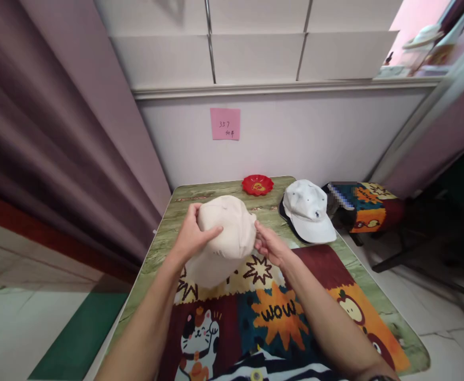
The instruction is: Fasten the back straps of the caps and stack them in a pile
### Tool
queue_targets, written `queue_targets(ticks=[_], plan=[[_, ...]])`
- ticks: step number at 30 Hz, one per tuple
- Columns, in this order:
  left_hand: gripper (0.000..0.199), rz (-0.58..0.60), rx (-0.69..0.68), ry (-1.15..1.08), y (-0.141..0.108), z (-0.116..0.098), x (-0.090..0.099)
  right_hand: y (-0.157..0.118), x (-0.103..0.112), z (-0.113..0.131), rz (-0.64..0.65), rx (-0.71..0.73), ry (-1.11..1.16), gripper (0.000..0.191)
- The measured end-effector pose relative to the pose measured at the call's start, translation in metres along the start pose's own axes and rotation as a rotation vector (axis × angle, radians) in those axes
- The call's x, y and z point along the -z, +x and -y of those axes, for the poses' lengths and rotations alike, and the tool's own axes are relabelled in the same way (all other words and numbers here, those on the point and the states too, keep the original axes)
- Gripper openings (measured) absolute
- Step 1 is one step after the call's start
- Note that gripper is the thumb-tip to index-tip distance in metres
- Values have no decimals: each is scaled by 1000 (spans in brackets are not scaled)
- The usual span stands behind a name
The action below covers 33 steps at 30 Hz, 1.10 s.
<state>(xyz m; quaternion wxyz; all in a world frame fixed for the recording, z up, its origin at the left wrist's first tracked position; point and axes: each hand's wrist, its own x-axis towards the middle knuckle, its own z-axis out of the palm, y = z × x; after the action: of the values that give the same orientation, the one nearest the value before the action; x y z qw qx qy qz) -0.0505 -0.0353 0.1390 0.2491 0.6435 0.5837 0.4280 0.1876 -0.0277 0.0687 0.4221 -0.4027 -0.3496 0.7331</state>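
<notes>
A cream baseball cap [227, 227] is held between my two hands above the table, its brim pointing down and toward me. My left hand [195, 233] grips the crown's left side, thumb lying across the front and fingers behind. On the opposite side, my right hand [270, 244] pinches the cap's edge between thumb and fingers. Part of the right fingers is hidden behind the cap. To the right, a white baseball cap [305, 203] with a small dark emblem sits on top of a dark cap [290, 221], of which only an edge shows.
A red scalloped dish [257, 185] stands at the table's back edge. Under my arms lies a colourful printed mat [232, 323] on the green marbled table [162, 233]. A pink note [225, 124] is stuck to the wall. Beyond the table's right side is a patterned stool [369, 206].
</notes>
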Motion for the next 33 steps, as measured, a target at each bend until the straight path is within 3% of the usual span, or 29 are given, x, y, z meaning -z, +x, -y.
queue_targets(ticks=[3,7,10,15,18,20,23,27,30,33], plan=[[65,57,-32,-84,-8,-7,-16,0,3,19,-15,46,-12,47],[69,-89,-274,-50,-11,-9,-29,-3,14,40,-195,403,-180,40],[60,-157,-421,72,-26,-2,-39,-8,28,43,-221,592,-341,33],[56,-66,-354,227,-73,41,-62,-21,53,11,-136,522,-710,29],[54,-42,-307,258,-86,55,-63,-32,57,-11,-54,515,-823,19],[47,12,-312,282,-85,53,-58,-38,56,-19,-53,520,-839,20],[37,207,-339,302,-79,37,-50,-47,52,-18,-119,519,-806,23],[67,484,-300,397,-84,22,-56,-55,44,-3,-180,538,-724,25],[86,509,-232,508,-91,28,-66,-59,40,5,-225,588,-703,27],[72,413,-186,439,-92,39,-70,-61,39,7,-292,665,-781,28]])
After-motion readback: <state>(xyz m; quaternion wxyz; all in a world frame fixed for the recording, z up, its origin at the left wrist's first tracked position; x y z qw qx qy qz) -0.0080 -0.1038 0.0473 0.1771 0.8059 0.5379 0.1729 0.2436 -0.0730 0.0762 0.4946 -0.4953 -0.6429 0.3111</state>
